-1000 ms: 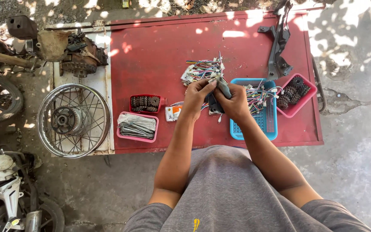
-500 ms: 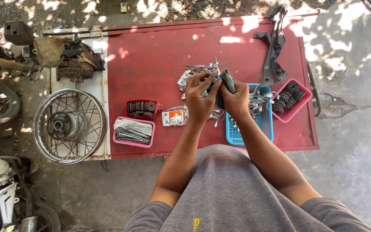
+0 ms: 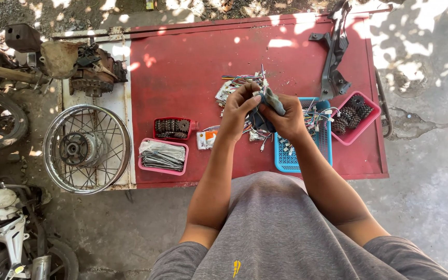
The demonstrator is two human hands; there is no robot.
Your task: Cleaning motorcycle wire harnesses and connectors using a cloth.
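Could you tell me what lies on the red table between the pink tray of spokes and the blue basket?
In the head view, between the pink tray of spokes and the blue basket lies a small white-and-orange packet; the person's left forearm also crosses above that stretch of red table.

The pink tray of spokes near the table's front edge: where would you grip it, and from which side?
Grip the pink tray by its two short end rims, from above. It lies flat and open-topped, its rim is bare all round, and the loose spokes fill the middle, so a level lift probably keeps them in.
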